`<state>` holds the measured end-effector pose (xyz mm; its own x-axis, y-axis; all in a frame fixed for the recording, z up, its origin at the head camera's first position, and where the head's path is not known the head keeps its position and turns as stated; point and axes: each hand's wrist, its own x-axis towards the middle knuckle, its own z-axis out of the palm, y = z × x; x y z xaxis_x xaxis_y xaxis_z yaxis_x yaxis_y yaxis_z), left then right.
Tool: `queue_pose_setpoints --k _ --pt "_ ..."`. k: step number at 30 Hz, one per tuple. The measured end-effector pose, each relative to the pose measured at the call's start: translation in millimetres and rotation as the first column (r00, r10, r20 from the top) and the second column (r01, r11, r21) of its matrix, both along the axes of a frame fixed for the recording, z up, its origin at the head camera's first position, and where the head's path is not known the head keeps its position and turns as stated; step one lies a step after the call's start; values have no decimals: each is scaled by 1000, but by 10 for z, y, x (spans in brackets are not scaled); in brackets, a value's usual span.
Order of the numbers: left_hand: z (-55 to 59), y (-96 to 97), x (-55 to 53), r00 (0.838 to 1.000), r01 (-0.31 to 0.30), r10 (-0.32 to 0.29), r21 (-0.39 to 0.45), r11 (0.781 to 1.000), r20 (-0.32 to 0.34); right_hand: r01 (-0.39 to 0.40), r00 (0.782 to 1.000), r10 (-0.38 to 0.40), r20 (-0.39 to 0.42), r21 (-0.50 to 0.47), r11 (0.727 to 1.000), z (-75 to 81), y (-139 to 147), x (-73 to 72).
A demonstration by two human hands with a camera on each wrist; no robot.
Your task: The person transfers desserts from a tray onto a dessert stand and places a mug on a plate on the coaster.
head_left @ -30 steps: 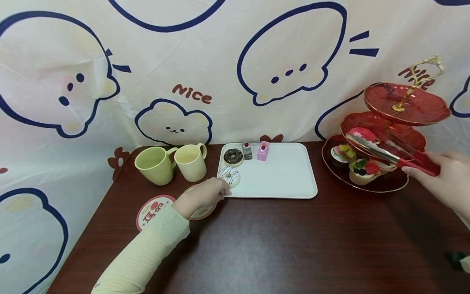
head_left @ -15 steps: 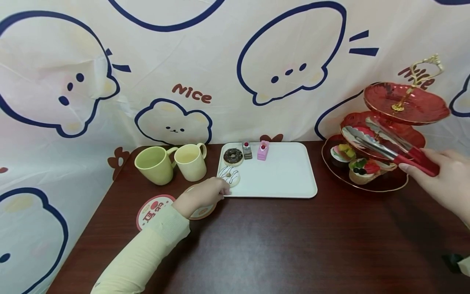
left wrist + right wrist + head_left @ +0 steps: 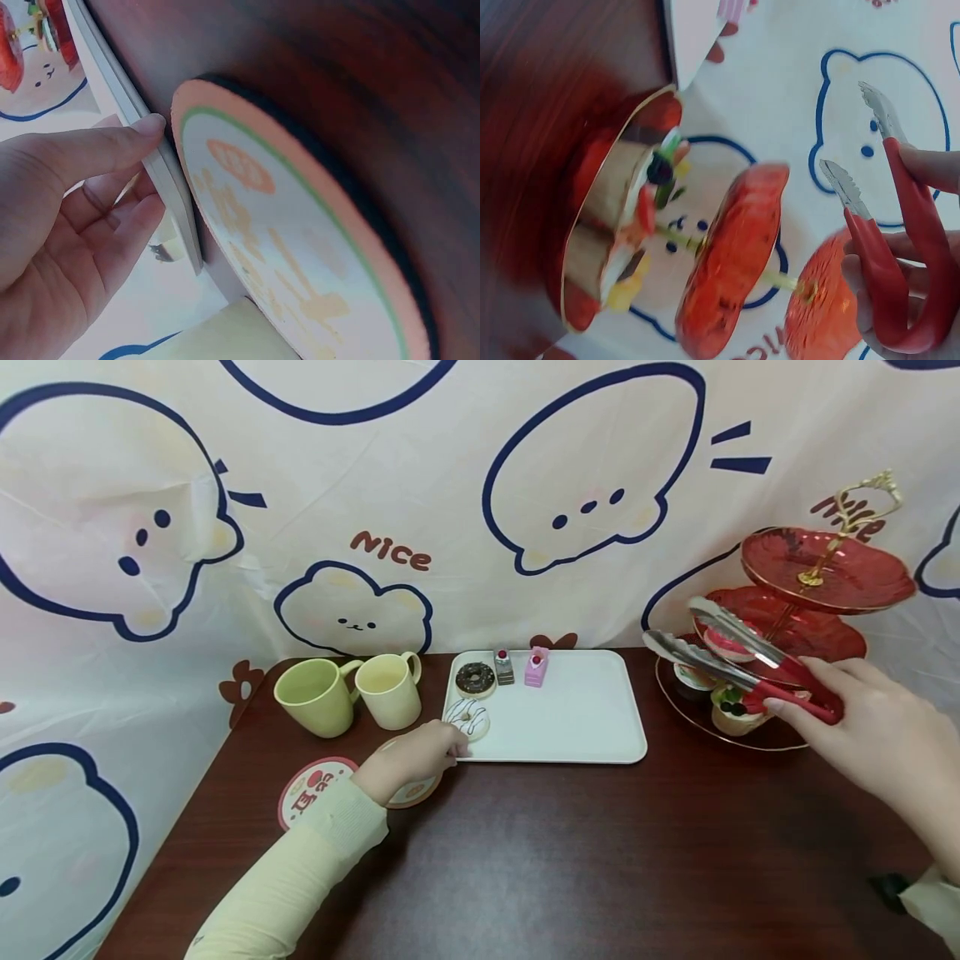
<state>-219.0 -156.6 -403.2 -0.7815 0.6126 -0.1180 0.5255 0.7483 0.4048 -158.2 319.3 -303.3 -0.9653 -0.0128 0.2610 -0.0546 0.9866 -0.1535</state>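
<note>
My left hand (image 3: 416,756) pinches the white tray (image 3: 562,722) at its near left corner, with the thumb (image 3: 146,126) on the outer edge. On the tray are a white iced donut (image 3: 467,718), a chocolate donut (image 3: 476,679), a brown cake slice (image 3: 505,668) and a pink cake slice (image 3: 536,670). My right hand (image 3: 873,718) grips red-handled tongs (image 3: 874,255); their metal tips are spread, with nothing between them in the right wrist view. In the head view the tongs overlap a red tiered stand (image 3: 832,568), where a pink-topped pastry (image 3: 726,646) sits on the middle tier.
The stand's bottom tier holds fruit-topped tarts (image 3: 735,714). Left of the tray stand a green mug (image 3: 315,697) and a cream mug (image 3: 390,693). Two round coasters (image 3: 311,789) lie in front of them, one partly under the left forearm. A printed cloth hangs behind.
My right hand has drawn the tongs back from the stand's middle tier and to the left, their tips now wider apart. The left hand and tray keep their place.
</note>
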Motion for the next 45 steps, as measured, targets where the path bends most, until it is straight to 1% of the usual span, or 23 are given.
queue_pose_setpoints --k 2,5,8,12,15,18,21,24,27,32,34,37,39,43,45 --pt "-8 0 4 1000 12 -12 -4 1000 -13 -34 999 34 5 14 999 -6 -71 -20" --pt "-7 4 25 999 21 -21 -10 1000 -28 -108 994 108 -5 36 993 -23 -183 -65" --pt "-2 16 69 999 -32 32 -38 999 -17 -181 983 182 -22 40 983 -55 -308 -117" --pt "0 31 105 998 -58 56 -60 997 -40 -247 968 248 -27 44 968 -125 -470 -192" --pt "-6 31 98 996 -13 10 -43 999 -87 -290 956 292 -16 53 955 -199 -602 -247" --pt "-18 34 92 995 -9 5 -39 999 -100 -337 941 338 6 44 940 -296 -740 -296" --pt "-37 40 92 995 -4 1 -32 999 -97 -366 930 365 41 21 930 -413 -848 -331" --pt "-49 44 91 994 24 -26 -16 1000 -110 -393 919 392 42 -4 920 -533 -926 -357" --pt "-43 42 91 992 43 -43 -8 999 -122 -436 898 437 42 -41 899 -639 -1008 -398" --pt "-21 31 95 990 44 -44 -3 999 -136 -506 851 518 86 -132 852 -801 -1156 -486" --pt "-16 30 95 989 51 -50 1 999 -138 -521 838 537 97 -151 840 -865 -1209 -516" --pt "-16 32 87 990 50 -50 0 999 -133 -545 822 561 95 -150 825 -952 -1287 -556" --pt "-15 30 83 992 36 -37 -10 999 -122 -562 814 575 80 -142 815 -1004 -1337 -582" --pt "-6 29 81 994 3 -6 -30 1000 -112 -593 798 600 48 -115 797 -1072 -1430 -619" --pt "-4 27 78 993 -1 -2 -29 1000 -115 -602 793 608 37 -107 791 -1091 -1472 -632"
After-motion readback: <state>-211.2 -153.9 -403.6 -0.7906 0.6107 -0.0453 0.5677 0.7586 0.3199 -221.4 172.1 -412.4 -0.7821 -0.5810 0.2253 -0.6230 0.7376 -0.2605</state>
